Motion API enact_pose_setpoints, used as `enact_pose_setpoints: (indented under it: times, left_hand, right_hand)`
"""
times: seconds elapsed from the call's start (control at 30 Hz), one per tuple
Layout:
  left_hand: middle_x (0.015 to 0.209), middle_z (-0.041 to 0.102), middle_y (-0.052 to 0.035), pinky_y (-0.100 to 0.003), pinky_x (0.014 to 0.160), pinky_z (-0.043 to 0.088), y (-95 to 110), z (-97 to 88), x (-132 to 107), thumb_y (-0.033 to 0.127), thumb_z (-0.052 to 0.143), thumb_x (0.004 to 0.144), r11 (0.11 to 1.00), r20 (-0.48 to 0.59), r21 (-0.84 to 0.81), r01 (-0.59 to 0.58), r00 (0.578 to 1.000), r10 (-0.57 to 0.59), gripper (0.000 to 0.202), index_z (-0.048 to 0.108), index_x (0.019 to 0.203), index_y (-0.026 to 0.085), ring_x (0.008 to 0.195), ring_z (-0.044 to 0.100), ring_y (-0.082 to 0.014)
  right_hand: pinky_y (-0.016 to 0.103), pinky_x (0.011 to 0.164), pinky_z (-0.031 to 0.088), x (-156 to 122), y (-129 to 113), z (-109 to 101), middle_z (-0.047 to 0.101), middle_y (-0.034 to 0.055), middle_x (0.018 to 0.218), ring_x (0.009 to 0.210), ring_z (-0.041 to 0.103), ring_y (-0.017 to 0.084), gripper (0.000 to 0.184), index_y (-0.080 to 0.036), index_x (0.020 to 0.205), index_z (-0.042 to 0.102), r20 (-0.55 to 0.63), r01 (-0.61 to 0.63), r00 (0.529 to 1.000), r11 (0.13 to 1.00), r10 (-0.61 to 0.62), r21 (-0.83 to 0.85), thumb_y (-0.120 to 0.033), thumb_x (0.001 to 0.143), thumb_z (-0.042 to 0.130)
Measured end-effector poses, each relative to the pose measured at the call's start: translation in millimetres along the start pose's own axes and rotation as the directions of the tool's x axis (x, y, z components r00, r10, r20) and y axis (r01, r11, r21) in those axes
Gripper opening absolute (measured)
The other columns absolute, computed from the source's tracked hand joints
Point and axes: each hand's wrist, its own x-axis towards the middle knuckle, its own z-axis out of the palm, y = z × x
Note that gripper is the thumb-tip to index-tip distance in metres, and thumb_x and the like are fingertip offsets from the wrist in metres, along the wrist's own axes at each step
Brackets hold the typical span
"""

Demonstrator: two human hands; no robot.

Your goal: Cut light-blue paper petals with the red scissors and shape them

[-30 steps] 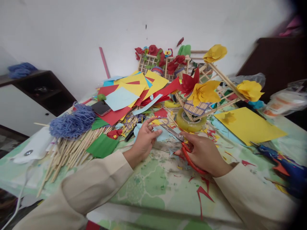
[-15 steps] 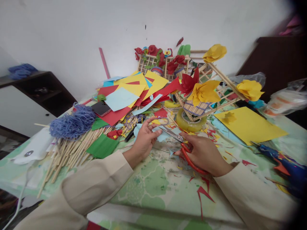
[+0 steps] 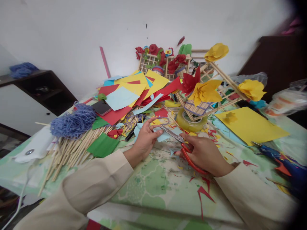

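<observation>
My left hand (image 3: pixel 144 140) pinches a light blue paper piece (image 3: pixel 163 134) just above the table. My right hand (image 3: pixel 205 154) grips red-handled scissors (image 3: pixel 182 145), fingers through the loops. The metal blades point up-left and meet the blue paper's edge beside my left fingers. Both forearms in beige sleeves rest on the green patterned tablecloth (image 3: pixel 153 182).
A heap of coloured paper sheets (image 3: pixel 129 92) lies behind the hands. Wooden sticks (image 3: pixel 69 150) and blue yarn (image 3: pixel 72 123) lie at the left. A tape roll (image 3: pixel 190 123), stick frames with paper flowers (image 3: pixel 206 91), a yellow sheet (image 3: pixel 249 124) and a blue glue gun (image 3: pixel 283 159) are at the right.
Almost nothing differs. The hands, paper and scissors stay in place; the view has shifted slightly.
</observation>
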Motion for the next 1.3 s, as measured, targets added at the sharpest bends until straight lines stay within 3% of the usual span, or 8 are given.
enact_pose_setpoints:
  times: [0.47,0.8,1.07,1.3]
  left_hand:
    - [0.088,0.063,0.0012,-0.021,0.065,0.049,-2.0,-3.9,1.8,0.013,0.078,0.063,0.999,0.006,0.029,-0.015,1.0,0.015,0.067,0.048,0.122,0.023,0.071,0.061,-0.0088]
    - [0.079,0.062,0.004,-0.02,0.061,0.048,-0.9,-5.3,2.0,0.018,0.077,0.066,0.996,0.015,0.075,-0.037,0.999,0.036,0.063,0.048,0.121,0.025,0.064,0.058,-0.0077]
    - [0.076,0.065,0.0038,-0.019,0.06,0.046,2.8,-4.2,4.3,0.016,0.078,0.062,0.995,0.028,0.089,-0.042,0.999,0.04,0.072,0.043,0.125,0.021,0.062,0.06,-0.0081]
    - [0.079,0.069,-0.0006,-0.023,0.065,0.048,5.8,-3.9,8.0,0.015,0.079,0.06,0.993,0.035,0.115,-0.031,0.999,0.027,0.084,0.037,0.133,0.018,0.065,0.064,-0.0112]
  right_hand:
    - [0.026,0.055,0.037,-1.3,-0.2,-1.1,0.069,0.0027,0.067,0.063,0.063,0.019,0.056,-0.024,0.119,0.062,0.036,-0.034,0.999,0.997,0.032,0.067,-0.061,0.078,0.054]
    - [0.027,0.055,0.034,-0.6,1.8,-1.7,0.07,0.0038,0.068,0.063,0.063,0.021,0.057,-0.025,0.118,0.063,0.048,-0.026,0.998,1.0,0.026,-0.011,-0.064,0.078,0.052]
    - [0.026,0.053,0.033,-0.5,2.9,-3.5,0.069,0.0034,0.067,0.062,0.062,0.021,0.054,-0.025,0.113,0.065,0.034,-0.008,0.999,0.998,0.01,-0.056,-0.064,0.078,0.052]
    - [0.026,0.053,0.031,-1.2,3.3,-4.4,0.069,0.0042,0.067,0.063,0.062,0.021,0.047,-0.025,0.115,0.065,0.022,0.0,1.0,0.996,0.002,-0.089,-0.055,0.08,0.052]
